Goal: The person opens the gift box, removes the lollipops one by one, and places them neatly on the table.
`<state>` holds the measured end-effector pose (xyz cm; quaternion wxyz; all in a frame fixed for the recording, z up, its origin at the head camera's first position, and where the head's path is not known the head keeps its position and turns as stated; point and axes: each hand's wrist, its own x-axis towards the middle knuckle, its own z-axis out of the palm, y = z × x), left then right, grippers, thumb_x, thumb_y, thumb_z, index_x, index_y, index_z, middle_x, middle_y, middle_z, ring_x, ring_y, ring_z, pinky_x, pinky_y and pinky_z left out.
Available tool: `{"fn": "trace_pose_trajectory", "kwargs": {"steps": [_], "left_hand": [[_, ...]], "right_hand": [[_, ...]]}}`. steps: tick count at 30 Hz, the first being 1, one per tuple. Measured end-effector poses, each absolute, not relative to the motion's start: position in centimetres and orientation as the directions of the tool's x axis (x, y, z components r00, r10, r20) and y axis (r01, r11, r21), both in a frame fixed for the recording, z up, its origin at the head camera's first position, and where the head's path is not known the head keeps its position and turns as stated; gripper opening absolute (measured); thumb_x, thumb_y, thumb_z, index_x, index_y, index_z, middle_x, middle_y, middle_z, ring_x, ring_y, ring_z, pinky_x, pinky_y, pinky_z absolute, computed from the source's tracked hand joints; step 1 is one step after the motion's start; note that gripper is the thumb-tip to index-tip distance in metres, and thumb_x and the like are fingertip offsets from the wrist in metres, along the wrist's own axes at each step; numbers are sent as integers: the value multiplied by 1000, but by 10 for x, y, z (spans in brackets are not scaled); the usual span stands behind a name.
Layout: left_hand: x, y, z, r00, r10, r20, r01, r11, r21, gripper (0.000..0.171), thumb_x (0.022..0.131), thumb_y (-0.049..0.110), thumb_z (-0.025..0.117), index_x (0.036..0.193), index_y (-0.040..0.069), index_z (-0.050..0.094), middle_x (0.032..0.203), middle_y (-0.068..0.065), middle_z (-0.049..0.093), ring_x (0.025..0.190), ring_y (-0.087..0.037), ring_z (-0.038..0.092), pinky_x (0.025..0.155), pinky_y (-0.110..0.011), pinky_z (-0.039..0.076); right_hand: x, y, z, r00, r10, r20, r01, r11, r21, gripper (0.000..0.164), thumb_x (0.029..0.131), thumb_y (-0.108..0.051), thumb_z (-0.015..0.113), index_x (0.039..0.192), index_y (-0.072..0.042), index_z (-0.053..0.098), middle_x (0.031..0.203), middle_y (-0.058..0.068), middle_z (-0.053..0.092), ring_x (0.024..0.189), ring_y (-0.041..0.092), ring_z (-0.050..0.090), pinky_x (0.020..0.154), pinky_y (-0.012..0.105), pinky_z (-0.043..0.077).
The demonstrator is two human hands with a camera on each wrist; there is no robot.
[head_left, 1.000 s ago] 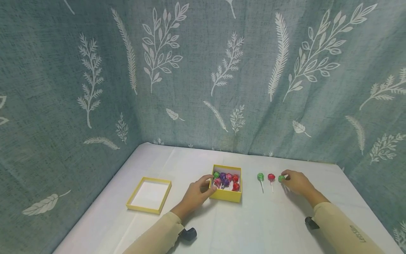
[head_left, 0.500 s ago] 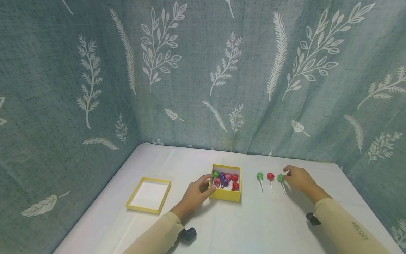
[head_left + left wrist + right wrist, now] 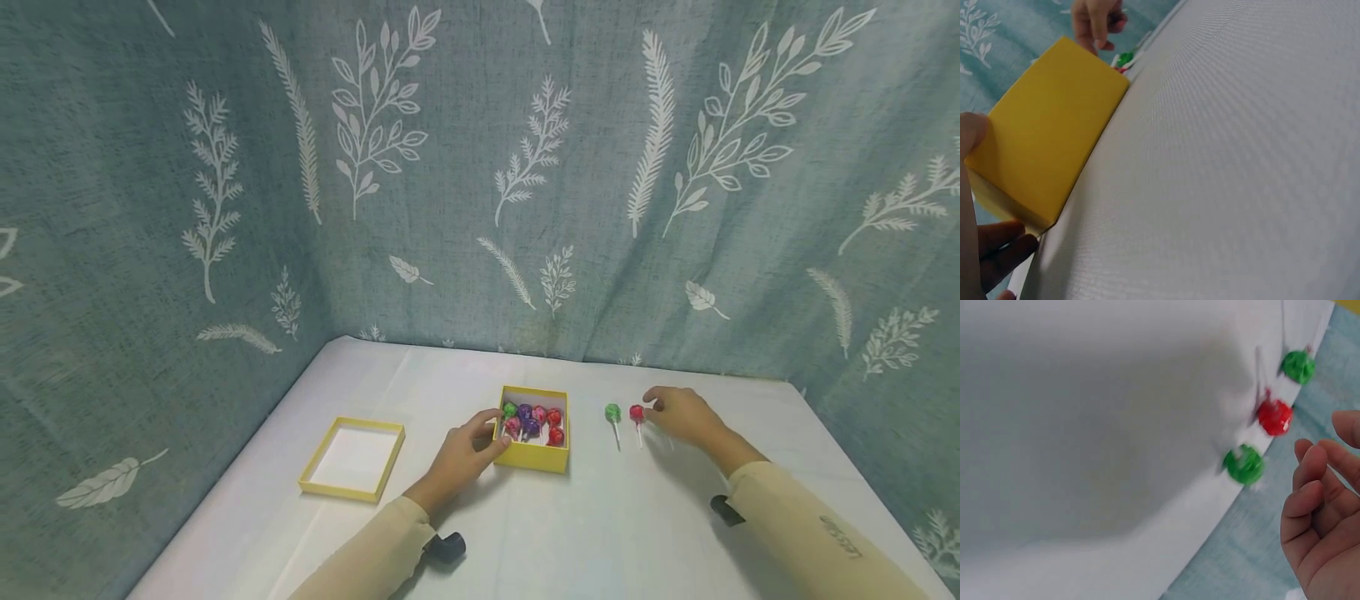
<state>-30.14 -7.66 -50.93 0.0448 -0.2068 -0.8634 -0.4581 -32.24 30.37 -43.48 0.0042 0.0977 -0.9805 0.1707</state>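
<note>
My left hand grips the left side of a yellow box, thumb near the front corner. Wrapped lollipops in green, purple, pink and red lie inside the box. To its right on the table are a green lollipop and a red lollipop. My right hand hovers by the red one, its fingers loosely bent with nothing between them, as the right wrist view shows. A second green lollipop is mostly hidden behind that hand in the head view.
A shallow yellow-rimmed lid lies inside up on the white table, left of the box. Blue-green curtains with white leaf prints stand behind the table and along its left side.
The right hand has let go of the rightmost green lollipop, lifted off it, then moved left toward the red one. My left hand has stayed on the box.
</note>
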Motion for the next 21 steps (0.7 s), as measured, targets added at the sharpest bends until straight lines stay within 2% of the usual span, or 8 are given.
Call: {"fn": "trace_pose_trajectory", "kwargs": {"steps": [6, 21], "left_hand": [[-301, -77, -509, -911, 318, 263, 397, 500, 770, 54, 94, 48, 60, 140, 22, 50, 123, -14, 65, 114, -29, 61, 97, -57, 42], [-300, -76, -509, -919, 308, 246, 378, 509, 774, 52, 93, 47, 61, 139, 25, 50, 124, -13, 64, 114, -29, 61, 97, -57, 42]], "right_hand": [[-319, 281, -429, -970, -234, 65, -241, 899, -365, 30, 93, -20, 62, 117, -1, 64, 92, 7, 69, 79, 21, 64, 70, 45, 52], [-319, 217, -407, -951, -309, 28, -299, 886, -355, 31, 95, -25, 62, 120, -9, 65, 96, 1, 67, 84, 17, 61, 75, 43, 51]]}}
